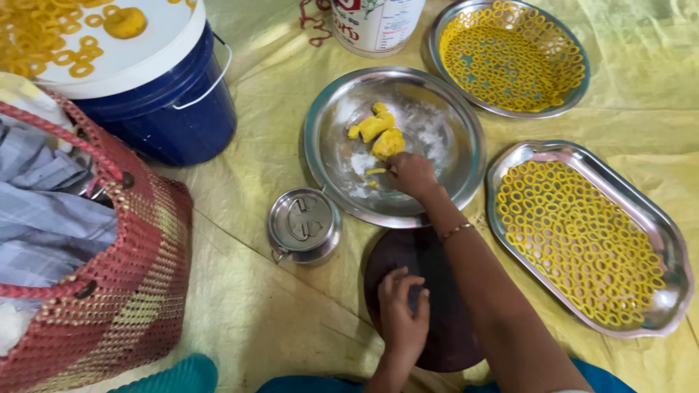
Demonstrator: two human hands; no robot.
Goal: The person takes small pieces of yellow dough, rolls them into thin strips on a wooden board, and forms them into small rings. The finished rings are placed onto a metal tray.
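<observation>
Down on the yellow sheet, the right hand reaches into the round steel plate, its fingers bunched and pinching a small strip of yellow dough at the floured middle of that plate. Just beyond the fingertips lie the larger dough lumps, resting in the flour and apart from the hand. A thin bangle circles the right wrist. The left hand lies palm down, fingers curled loosely, on the dark round board, which sits just in front of the plate; it grips nothing that can be seen. Beside the board stands a small lidded steel tin, touching the plate's rim. To the right, an oblong steel tray is filled with yellow dough rings, and a round steel basket further back holds more. At left sit a red woven basket with folded cloth and a blue bucket whose white lid carries more rings.
</observation>
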